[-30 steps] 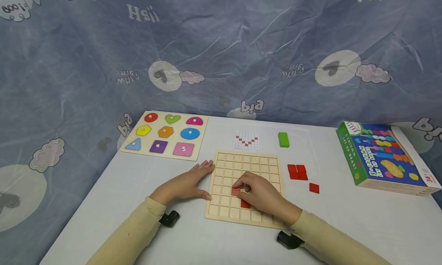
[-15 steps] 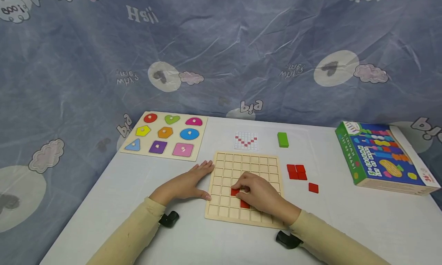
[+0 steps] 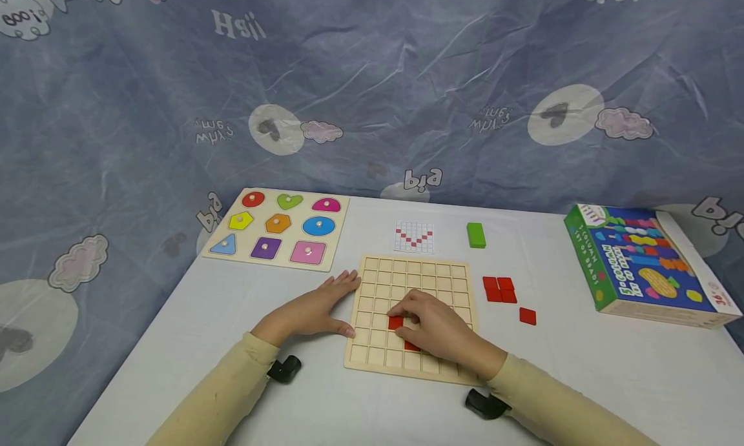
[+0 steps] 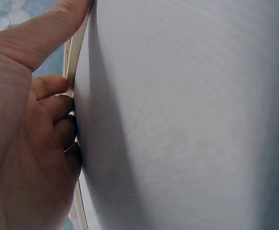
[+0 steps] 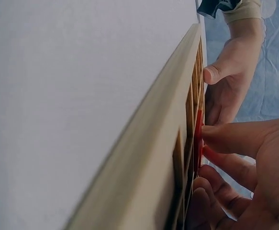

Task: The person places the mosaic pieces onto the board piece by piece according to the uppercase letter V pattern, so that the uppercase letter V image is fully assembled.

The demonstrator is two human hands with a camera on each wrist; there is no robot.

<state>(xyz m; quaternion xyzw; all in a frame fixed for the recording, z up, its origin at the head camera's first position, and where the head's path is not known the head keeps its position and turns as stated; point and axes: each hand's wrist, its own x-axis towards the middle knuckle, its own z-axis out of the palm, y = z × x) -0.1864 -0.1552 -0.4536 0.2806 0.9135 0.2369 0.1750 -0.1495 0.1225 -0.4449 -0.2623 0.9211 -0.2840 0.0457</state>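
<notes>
A wooden grid board [image 3: 372, 355] lies on the white table. Over it my right hand [image 3: 438, 326] has thumb and index finger at the edges of a square red tile [image 3: 396, 323], which sits in one of the cells; the right wrist view shows both fingertips close around the red tile [image 5: 199, 139]. Diagonally nearer me, another red tile [image 3: 411, 345] lies in a cell, partly covered by the hand. My left hand [image 3: 308, 310] rests along the board's left edge, fingers extended, fingertips and thumb touching it. From the left wrist, the hand [image 4: 39, 115] appears against the board's side.
Right of the board lie several red tiles [image 3: 500, 290] grouped together and a single red tile [image 3: 527, 316]. Behind it are a pattern card [image 3: 414, 237] and a green block [image 3: 476, 235]. A shape puzzle [image 3: 290, 239] stands back left, a bead-set box [image 3: 651, 259] far right.
The red tile under my right fingers has gone from a slight tilt to lying flatter in its cell, and the fingers have shifted slightly. My left hand stays at the board's edge.
</notes>
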